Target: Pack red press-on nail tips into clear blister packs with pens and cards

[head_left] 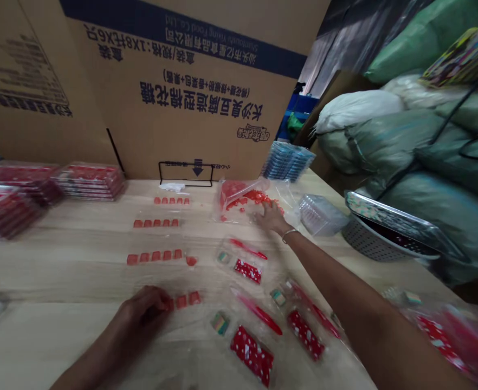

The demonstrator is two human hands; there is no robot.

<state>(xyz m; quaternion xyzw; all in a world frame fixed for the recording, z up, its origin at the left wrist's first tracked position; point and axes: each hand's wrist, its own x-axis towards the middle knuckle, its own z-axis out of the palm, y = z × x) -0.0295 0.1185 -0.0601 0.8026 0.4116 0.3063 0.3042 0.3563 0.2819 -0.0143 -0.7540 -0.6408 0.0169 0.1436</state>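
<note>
My left hand (147,306) is at the left end of the nearest row of small red pieces (182,301). Its fingers are drawn together at the end piece, blurred by motion. Over the clear plastic bag (239,214) of loose red bits (259,196), my right hand (272,218) reaches with fingers spread. More rows of red pieces (155,256) lie in clear trays beyond my left hand, and a single red piece (191,261) sits beside one row. Between my arms are clear trays, each with a red pen (259,314), a red dotted packet (252,355) and a small striped block (220,323).
A large cardboard box (206,119) stands along the back. Stacked red packs (90,181) are at the left, and blue packs (288,161) at the back right. Stacked clear trays (322,214) and a grey basket (369,238) stand right, before big sacks (401,141).
</note>
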